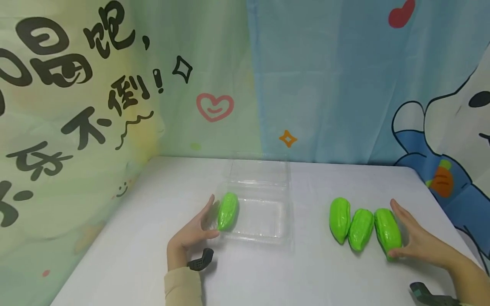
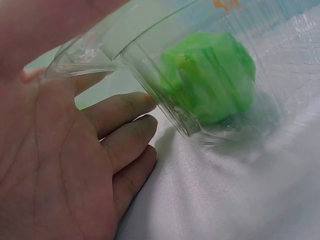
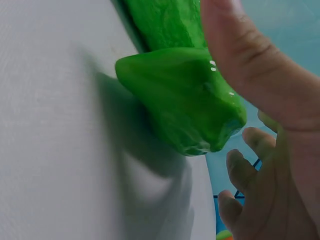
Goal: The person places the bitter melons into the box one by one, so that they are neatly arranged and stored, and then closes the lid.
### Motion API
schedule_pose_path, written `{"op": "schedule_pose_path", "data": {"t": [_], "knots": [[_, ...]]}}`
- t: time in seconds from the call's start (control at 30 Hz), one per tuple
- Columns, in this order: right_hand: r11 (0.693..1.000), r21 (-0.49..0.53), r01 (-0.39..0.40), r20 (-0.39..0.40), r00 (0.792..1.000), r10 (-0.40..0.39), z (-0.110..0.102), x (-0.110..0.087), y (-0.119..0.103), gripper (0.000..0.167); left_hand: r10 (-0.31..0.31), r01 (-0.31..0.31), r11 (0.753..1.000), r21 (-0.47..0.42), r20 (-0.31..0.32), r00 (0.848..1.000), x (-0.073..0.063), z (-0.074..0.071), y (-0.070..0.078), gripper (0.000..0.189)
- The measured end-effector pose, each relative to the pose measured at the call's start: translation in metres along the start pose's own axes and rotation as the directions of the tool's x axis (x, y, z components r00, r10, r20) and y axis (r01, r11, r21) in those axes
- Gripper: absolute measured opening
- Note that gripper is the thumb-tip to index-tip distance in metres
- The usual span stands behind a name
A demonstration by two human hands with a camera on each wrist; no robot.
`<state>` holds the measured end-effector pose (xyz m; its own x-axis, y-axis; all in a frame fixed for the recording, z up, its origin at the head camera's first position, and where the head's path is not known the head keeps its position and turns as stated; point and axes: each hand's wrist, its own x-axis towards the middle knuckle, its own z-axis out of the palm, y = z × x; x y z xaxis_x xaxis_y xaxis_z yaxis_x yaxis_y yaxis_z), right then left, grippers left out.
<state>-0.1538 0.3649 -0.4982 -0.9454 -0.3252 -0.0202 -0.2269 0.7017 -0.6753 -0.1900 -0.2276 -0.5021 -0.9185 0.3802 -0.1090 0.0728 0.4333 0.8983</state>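
A clear plastic clamshell box [image 1: 264, 219] lies with its lid folded back, and a glossy green bitter melon [image 1: 228, 211] sits along its left side. My left hand [image 1: 195, 227] is spread at the box's left wall, fingertips close to the clear plastic [image 2: 175, 117]. Three more bitter melons lie in a row to the right. Around the rightmost bitter melon [image 1: 387, 231] my right hand [image 1: 417, 236] is spread, thumb at its near end and index finger by its far end. In the right wrist view, the other fingers stand apart from this bitter melon [image 3: 180, 102].
The left [image 1: 340, 219] and middle [image 1: 361, 229] bitter melons lie close beside the rightmost one. A white cloth covers the table [image 1: 306, 272]. Behind it hangs a printed curtain [image 1: 325, 85], which also runs along the left side. Each wrist wears a dark strap device [image 1: 201, 260].
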Motion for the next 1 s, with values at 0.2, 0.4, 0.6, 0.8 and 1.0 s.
{"op": "schedule_pose_path", "data": {"t": [0.2,0.4,0.6,0.8,1.0], "knots": [[0.999,-0.022,0.029,-0.009,1.000,-0.029,0.0040,-0.0017,0.0040,0.137,0.000,0.000,1.000,-0.008,-0.003,1.000,-0.0003,0.0015,-0.0019,0.110],[1.000,-0.008,0.020,-0.002,1.000,-0.020,0.0040,-0.0016,0.0034,0.137,0.006,-0.006,1.000,-0.005,-0.005,1.000,-0.0006,0.0003,0.0002,0.110],[1.000,-0.012,0.019,-0.002,1.000,-0.019,0.0066,-0.0023,0.0041,0.137,0.032,-0.032,1.000,0.000,0.011,0.999,0.0012,-0.0012,-0.0024,0.109],[1.000,-0.010,-0.002,0.015,1.000,0.002,0.0055,-0.0022,0.0027,0.135,0.044,-0.044,0.999,0.008,0.013,0.999,0.0006,-0.0021,-0.0018,0.110],[1.000,0.010,-0.014,0.022,1.000,0.014,0.0027,-0.0031,0.0001,0.134,0.047,-0.047,0.999,-0.002,0.014,0.999,-0.0002,-0.0021,-0.0011,0.110]]}}
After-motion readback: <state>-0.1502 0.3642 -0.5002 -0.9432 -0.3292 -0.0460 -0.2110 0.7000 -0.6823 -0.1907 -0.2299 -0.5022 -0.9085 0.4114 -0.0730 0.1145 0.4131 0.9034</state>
